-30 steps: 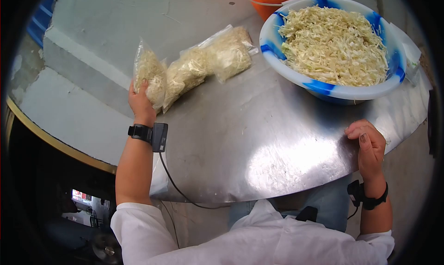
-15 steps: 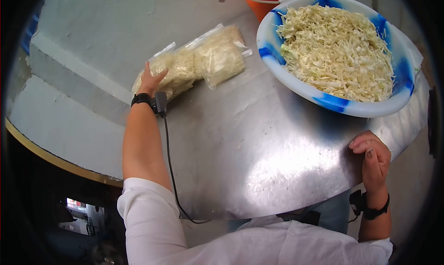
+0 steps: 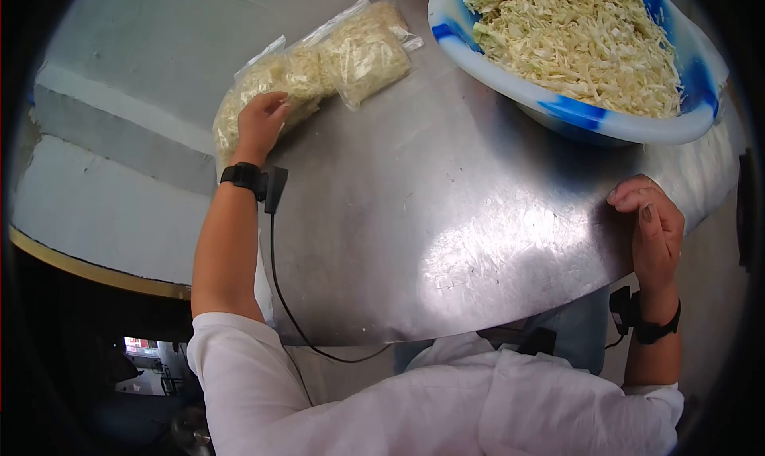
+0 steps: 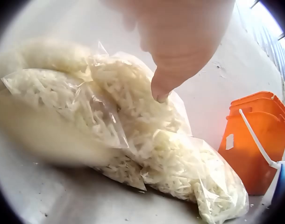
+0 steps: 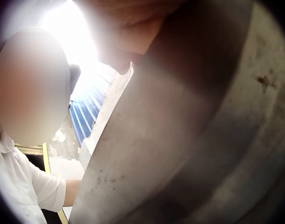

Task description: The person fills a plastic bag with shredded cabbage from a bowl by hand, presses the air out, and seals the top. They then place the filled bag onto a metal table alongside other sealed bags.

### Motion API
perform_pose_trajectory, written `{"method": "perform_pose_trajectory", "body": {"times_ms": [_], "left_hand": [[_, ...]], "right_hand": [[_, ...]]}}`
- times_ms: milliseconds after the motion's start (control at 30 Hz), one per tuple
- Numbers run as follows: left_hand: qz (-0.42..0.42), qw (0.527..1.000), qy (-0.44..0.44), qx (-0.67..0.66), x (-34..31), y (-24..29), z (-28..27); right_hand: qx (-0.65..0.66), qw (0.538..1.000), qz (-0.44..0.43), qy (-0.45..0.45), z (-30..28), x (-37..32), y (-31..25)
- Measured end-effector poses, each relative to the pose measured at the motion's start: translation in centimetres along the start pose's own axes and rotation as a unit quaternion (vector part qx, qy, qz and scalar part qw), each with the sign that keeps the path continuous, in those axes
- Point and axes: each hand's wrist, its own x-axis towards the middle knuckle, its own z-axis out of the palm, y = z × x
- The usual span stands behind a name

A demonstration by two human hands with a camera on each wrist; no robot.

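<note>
Several clear plastic bags of shredded cabbage (image 3: 362, 58) lie in a row on the metal table. Over the near left bag (image 3: 231, 109) is my left hand (image 3: 261, 125), its fingers loosely bent and not wrapped around anything. In the left wrist view, a digit of that left hand (image 4: 184, 42) points down and overlaps a bag of shredded cabbage (image 4: 128, 88). My right hand (image 3: 655, 229) idles by the table's right edge, fingers loosely curled and holding nothing. Beyond it stands a blue-and-white basin (image 3: 550, 105) heaped with shredded cabbage (image 3: 582, 42).
An orange bucket (image 4: 254, 140) with a white handle stands past the bags, close to the basin. The shiny metal table (image 3: 382, 217) curves along its front edge, near my body. A black cable (image 3: 279, 289) trails from the left wrist camera. A pale ledge (image 3: 119, 201) borders the left side.
My left hand has let go of the bag it held upright, which now lies at the row's left end. Its spread fingers have drawn in. The right hand keeps its pose; the head view shifts.
</note>
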Motion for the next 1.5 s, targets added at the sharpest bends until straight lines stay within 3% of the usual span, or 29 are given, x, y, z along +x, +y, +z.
{"method": "perform_pose_trajectory", "body": {"times_ms": [67, 133, 200, 333, 400, 600, 733, 933, 1067, 1133, 1233, 1500], "left_hand": [[-0.006, 0.983, -0.159, -0.087, -3.4, 4.0, 1.2], [0.116, 0.953, -0.278, -0.020, -7.0, 8.6, 1.7], [0.171, 0.927, -0.324, -0.082, -10.5, 11.3, 2.8], [0.216, 0.933, -0.287, -0.027, -14.1, 12.8, 5.2], [0.153, 0.949, -0.275, -0.007, -14.6, 12.9, 6.0], [0.100, 0.964, -0.242, -0.055, -14.9, 11.3, 7.4], [0.152, 0.970, -0.188, 0.004, -15.7, 11.5, 7.7], [0.164, 0.976, -0.145, 0.010, -16.3, 11.5, 8.1], [0.173, 0.967, -0.187, -0.029, -17.8, 13.8, 5.5], [0.177, 0.936, -0.276, -0.130, -20.0, 16.5, 3.2], [0.257, 0.910, -0.252, -0.208, -24.0, 18.3, 2.2], [0.176, 0.905, -0.244, -0.301, -30.9, 18.1, 1.5]], "right_hand": [[0.000, 1.000, -0.001, -0.001, 0.0, 0.0, -0.1], [0.010, 1.000, 0.002, -0.004, 0.1, 0.0, -0.2], [0.011, 1.000, -0.002, -0.010, 0.0, 0.0, 0.0], [0.020, 1.000, -0.005, -0.010, 0.1, -0.1, 0.1], [0.025, 1.000, -0.010, -0.007, 0.0, -0.2, 0.4], [0.023, 0.999, -0.028, 0.018, 0.1, -0.3, 0.7], [0.021, 0.999, -0.029, 0.012, 0.1, -0.2, 0.7], [0.012, 1.000, -0.021, 0.010, 0.2, -0.3, 1.0], [0.014, 1.000, -0.015, 0.012, 0.2, -0.3, 1.1], [0.008, 1.000, -0.018, 0.011, 0.3, -0.3, 1.1], [0.013, 1.000, -0.009, -0.001, 0.4, -0.3, 0.9], [0.015, 1.000, -0.011, 0.001, 0.4, -0.3, 1.2]]}}
